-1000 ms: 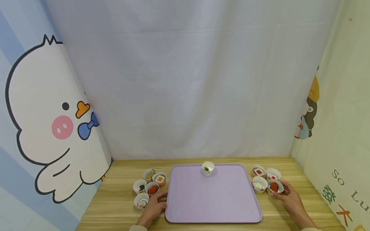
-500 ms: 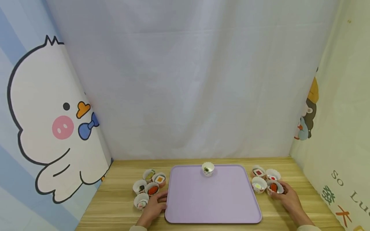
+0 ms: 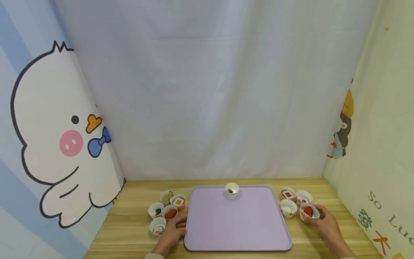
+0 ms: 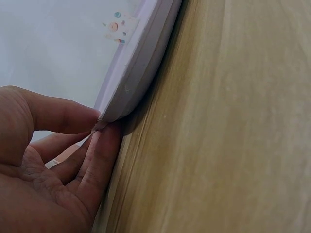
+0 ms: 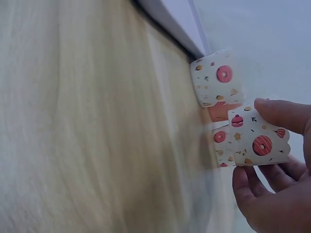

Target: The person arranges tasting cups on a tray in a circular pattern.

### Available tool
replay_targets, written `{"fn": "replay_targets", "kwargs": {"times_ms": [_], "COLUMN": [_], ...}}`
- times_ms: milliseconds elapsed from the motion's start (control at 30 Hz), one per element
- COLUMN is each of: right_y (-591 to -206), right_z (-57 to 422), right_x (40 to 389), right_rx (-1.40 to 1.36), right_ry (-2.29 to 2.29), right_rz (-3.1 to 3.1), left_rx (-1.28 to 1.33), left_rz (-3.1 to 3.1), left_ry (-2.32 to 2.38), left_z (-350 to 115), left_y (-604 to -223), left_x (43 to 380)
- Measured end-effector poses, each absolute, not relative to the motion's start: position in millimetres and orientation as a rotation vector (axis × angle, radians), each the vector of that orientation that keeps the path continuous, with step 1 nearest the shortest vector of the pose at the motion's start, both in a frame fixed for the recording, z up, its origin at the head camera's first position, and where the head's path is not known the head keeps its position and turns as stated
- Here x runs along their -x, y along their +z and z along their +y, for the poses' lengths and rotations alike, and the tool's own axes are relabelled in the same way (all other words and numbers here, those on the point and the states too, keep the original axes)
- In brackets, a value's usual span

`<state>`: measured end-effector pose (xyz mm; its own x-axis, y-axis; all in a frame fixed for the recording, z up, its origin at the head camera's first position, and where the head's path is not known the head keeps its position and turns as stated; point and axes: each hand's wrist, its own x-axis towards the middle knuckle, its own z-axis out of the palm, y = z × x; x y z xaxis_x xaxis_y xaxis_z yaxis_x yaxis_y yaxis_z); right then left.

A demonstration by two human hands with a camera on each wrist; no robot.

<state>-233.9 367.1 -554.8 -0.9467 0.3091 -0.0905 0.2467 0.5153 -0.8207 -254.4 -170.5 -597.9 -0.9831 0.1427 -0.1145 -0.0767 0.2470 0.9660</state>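
In the head view my left hand (image 3: 172,232) is at the left edge of a lilac tray (image 3: 237,226). The left wrist view has its thumb and fingers pinching the tray's rim (image 4: 138,73). On the right, my right hand (image 3: 326,223) grips a small scalloped paper cup (image 3: 303,216) that holds an orange-red topped piece (image 3: 308,211). Pink doughnuts decorate that cup's wall (image 5: 250,141) in the right wrist view, where thumb and fingers hold it from opposite sides. A lone cup (image 3: 231,191) with a green-topped piece stands at the tray's far edge.
Left of the tray several similar filled cups (image 3: 158,227) cluster on the wooden table (image 3: 129,216). Three more stand beside the held cup: one with a yellow-green centre (image 3: 288,208), two with red centres (image 3: 304,198). Cloth walls (image 3: 210,108) enclose the back and sides.
The cup in my right hand has shifted slightly right and nearer, opening a small gap from its neighbours. My left hand stays at the tray. The head view has drifted a little.
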Motion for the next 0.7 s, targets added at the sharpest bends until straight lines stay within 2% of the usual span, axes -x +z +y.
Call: {"fn": "replay_targets", "kwargs": {"times_ms": [700], "right_y": [-500.4], "right_z": [353.0], "right_x": [221.2], "right_rx": [0.272], "right_ry": [1.449], "right_rz": [-2.689], "left_rx": [-0.104], "left_rz": [2.343], "left_ry": [1.814], "left_z": [-171.9], "left_y": [-602.4], "left_x": [257.3]}}
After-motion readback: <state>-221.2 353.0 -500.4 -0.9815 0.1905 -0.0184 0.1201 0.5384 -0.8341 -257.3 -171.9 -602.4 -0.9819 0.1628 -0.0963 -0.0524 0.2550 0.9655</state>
